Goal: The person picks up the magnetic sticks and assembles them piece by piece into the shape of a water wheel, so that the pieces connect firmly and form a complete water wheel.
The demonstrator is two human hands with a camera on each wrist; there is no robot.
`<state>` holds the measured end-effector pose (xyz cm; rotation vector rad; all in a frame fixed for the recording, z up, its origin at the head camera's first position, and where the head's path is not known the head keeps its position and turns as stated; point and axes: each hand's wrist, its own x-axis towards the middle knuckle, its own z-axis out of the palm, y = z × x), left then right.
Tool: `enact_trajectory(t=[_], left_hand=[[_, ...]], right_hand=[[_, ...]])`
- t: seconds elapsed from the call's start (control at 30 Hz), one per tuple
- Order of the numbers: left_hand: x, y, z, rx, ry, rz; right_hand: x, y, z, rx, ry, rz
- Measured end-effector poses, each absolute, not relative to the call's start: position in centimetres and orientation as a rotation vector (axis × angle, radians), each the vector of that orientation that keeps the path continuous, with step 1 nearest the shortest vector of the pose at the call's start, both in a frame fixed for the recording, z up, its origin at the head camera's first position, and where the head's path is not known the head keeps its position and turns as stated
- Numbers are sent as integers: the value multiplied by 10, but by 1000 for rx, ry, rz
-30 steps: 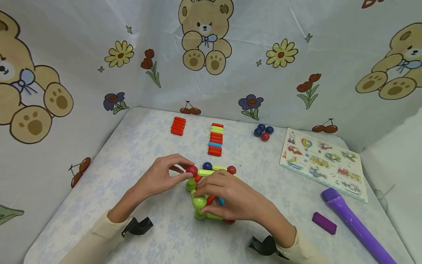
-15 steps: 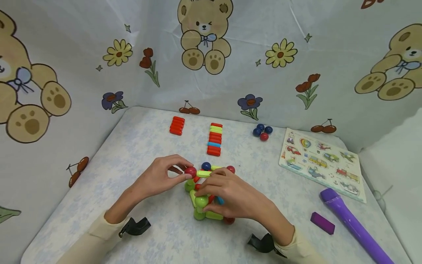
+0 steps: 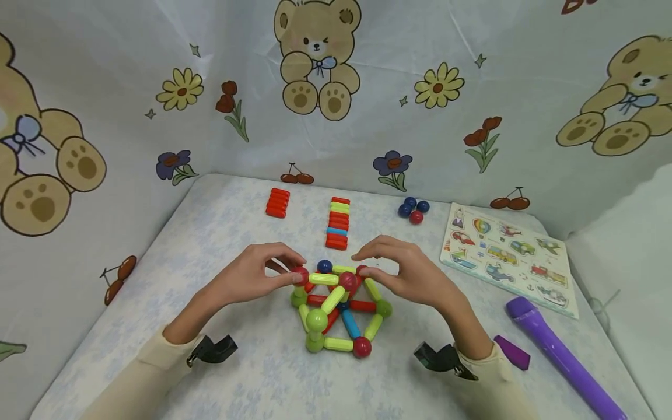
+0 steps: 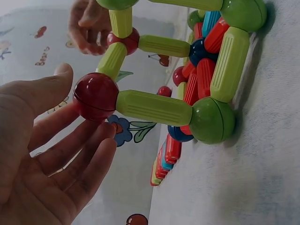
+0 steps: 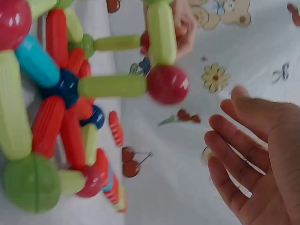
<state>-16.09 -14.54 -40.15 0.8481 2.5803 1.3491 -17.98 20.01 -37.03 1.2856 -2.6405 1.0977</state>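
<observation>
Soft, even light here leaves faint shadows on the surface (image 3: 252, 379), pale glare on the cloth (image 3: 394, 35), a glint on the upper green ball (image 3: 317, 320); the left wrist view is dimmer, the right hazily blurred.

Toy frame (image 3: 343, 305) cut off by both wrist views' edges
</observation>
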Motion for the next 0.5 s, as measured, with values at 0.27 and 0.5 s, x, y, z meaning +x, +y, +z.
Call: enact_trajectory(t=[0.27, 0.5], left_hand=[[-170, -137, -395, 936, 2524, 1282], [-173, -112, -384, 1153, 2466, 1251]], right_hand=[[-240, 195, -416, 1111, -2865, 1081], [-277, 164, -430, 1219, -2983, 854]])
